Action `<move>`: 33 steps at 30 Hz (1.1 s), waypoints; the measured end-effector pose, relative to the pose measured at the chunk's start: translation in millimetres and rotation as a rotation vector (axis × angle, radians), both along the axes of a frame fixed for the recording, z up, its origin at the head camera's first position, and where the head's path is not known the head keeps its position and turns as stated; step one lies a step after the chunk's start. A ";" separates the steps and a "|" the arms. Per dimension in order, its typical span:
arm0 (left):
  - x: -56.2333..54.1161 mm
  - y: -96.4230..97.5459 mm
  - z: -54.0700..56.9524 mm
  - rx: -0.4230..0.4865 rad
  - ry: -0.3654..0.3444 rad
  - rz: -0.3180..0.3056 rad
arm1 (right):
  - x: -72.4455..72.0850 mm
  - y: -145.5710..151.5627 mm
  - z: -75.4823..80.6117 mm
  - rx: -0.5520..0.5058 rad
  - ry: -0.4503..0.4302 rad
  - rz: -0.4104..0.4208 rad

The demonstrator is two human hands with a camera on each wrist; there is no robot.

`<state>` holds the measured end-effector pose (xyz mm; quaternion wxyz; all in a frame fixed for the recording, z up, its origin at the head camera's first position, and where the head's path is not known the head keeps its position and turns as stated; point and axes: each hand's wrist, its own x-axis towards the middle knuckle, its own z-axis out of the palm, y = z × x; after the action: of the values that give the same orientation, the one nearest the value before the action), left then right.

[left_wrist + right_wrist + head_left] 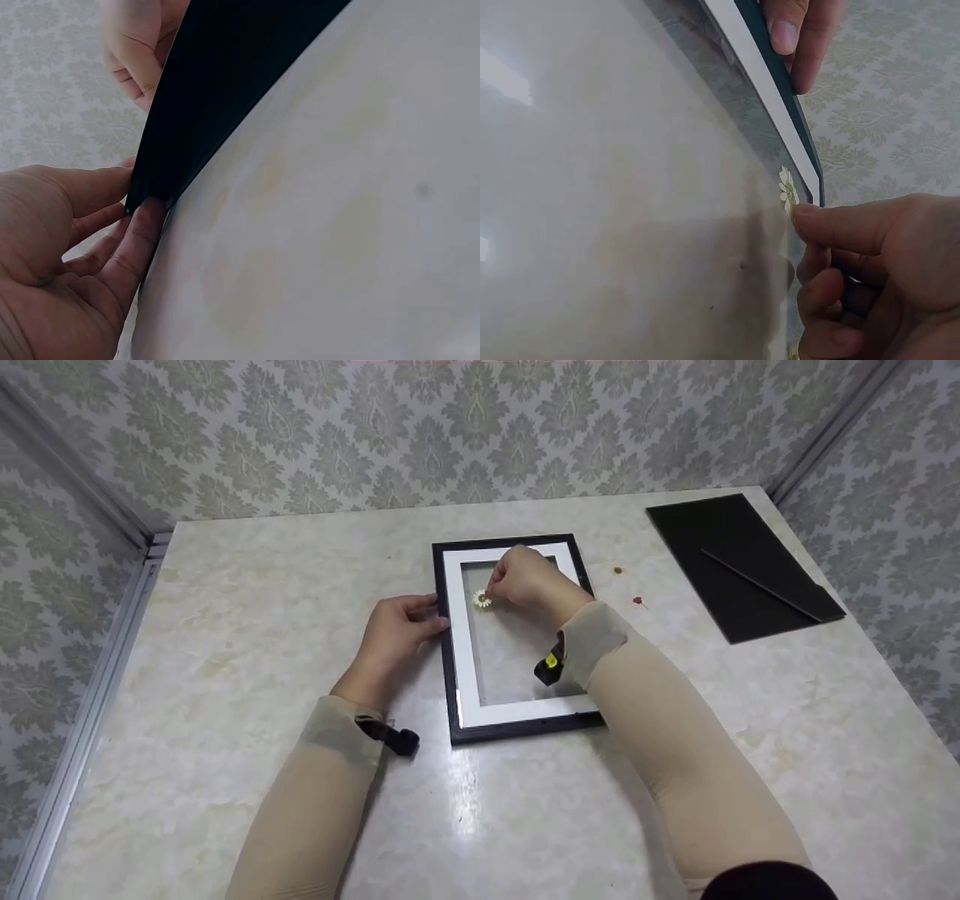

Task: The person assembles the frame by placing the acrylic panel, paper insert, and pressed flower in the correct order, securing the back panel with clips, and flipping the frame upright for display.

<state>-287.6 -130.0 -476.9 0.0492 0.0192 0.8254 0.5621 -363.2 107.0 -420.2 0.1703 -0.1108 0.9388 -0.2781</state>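
A black picture frame [524, 727] with a white inner border and a clear pane lies flat on the table. My left hand [397, 634] is at its left side, the fairly straight thumb and fingers touching the black edge, as the left wrist view [75, 240] shows close up. Over the upper left of the pane, my right hand [525, 581] pinches a small white daisy [481, 599] between thumb and fingertips. In the right wrist view the daisy [787, 189] shows pale petals beside the white border, its centre partly hidden by the thumb.
To the right of the frame lie a small orange-brown flower [618, 571] and a red flower [638, 601] with a thin stem. Farther right is a black backing board [705, 577] with a strip across it. Patterned walls [431, 442] stand behind the marbled table [247, 660].
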 end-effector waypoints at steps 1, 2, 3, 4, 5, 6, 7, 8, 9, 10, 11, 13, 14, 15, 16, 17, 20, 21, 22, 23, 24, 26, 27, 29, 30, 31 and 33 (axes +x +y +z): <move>-0.3 0.4 0.2 0.001 0.001 -0.003 | 0.1 0.9 0.7 0.005 0.000 -0.001; -0.7 0.6 0.2 0.002 0.001 -0.005 | 0.0 1.8 1.4 0.006 -0.007 -0.006; -1.0 0.8 0.3 0.001 0.002 -0.007 | 0.0 2.8 2.1 0.002 -0.012 -0.012; -1.3 0.8 0.3 0.002 0.001 -0.007 | 0.0 3.9 2.8 -0.006 -0.019 -0.019; -1.6 0.6 0.0 0.002 -0.001 -0.006 | -0.2 5.0 3.4 -0.018 -0.029 -0.029; -2.0 0.5 -0.4 0.006 -0.004 -0.004 | -0.2 6.3 4.2 -0.030 -0.041 -0.039; -2.2 0.2 -0.9 0.005 -0.006 0.000 | -0.6 7.9 4.5 -0.039 -0.046 -0.045; -2.5 -0.2 -1.5 0.001 -0.009 0.003 | -0.8 9.6 5.0 -0.052 -0.050 -0.051; -2.9 -0.4 -2.3 -0.003 -0.009 0.003 | -1.1 11.7 5.5 -0.061 -0.051 -0.059; -3.2 -0.8 -3.1 -0.006 -0.009 0.005 | -1.1 14.1 6.3 -0.073 -0.047 -0.065; -3.4 -1.1 -3.8 -0.009 -0.008 0.005 | -0.8 16.9 7.3 -0.084 -0.042 -0.070; -3.4 -1.6 -4.8 -0.012 -0.004 0.005 | 1.1 23.5 10.0 -0.105 -0.020 -0.080; -3.3 -1.6 -5.3 -0.012 -0.003 0.004 | 3.0 27.4 11.9 -0.122 -0.016 -0.089; -3.0 -1.7 -5.4 -0.008 -0.003 0.003 | 5.1 31.9 13.8 -0.139 -0.010 -0.098; -2.8 -1.8 -5.6 -0.006 -0.006 0.002 | 7.9 36.6 16.1 -0.156 -0.005 -0.106; -2.5 -1.9 -5.5 -0.003 -0.009 0.000 | 11.0 41.6 18.2 -0.172 0.000 -0.116; -1.7 -2.4 -4.5 0.005 -0.016 0.003 | 20.4 58.2 23.7 -0.223 0.026 -0.139; -1.6 -2.7 -3.9 0.005 -0.016 0.003 | 23.3 64.1 25.2 -0.241 0.035 -0.147; -1.5 -2.9 -3.5 0.007 -0.015 0.004 | 25.9 70.0 26.7 -0.256 0.046 -0.154; -1.5 -3.1 -2.9 0.008 -0.014 0.007 | 28.4 76.2 28.0 -0.271 0.059 -0.161; -1.3 -3.3 -2.5 0.008 -0.013 0.009 | 30.5 82.5 29.1 -0.280 0.070 -0.169; -1.3 -3.2 -2.0 0.008 -0.013 0.009 | 34.4 95.6 30.8 -0.293 0.089 -0.191; -1.4 -2.9 -2.2 0.007 -0.014 0.007 | 36.3 102.5 31.2 -0.294 0.102 -0.206; -1.1 -2.2 -2.3 0.005 -0.019 0.006 | 40.1 116.3 31.6 -0.294 0.130 -0.240; -1.1 -1.9 -2.3 0.002 -0.022 0.006 | 41.9 123.1 31.5 -0.297 0.139 -0.261; -1.1 -1.6 -2.4 -0.002 -0.024 0.006 | 43.8 129.8 31.2 -0.308 0.147 -0.278; -1.2 -1.3 -2.2 -0.005 -0.026 0.010 | 46.9 142.6 29.6 -0.338 0.161 -0.303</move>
<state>-288.7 -131.3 -479.2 0.0572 0.0075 0.8262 0.5604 -316.4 249.6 -390.6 0.0302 -0.0175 0.8954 -0.4439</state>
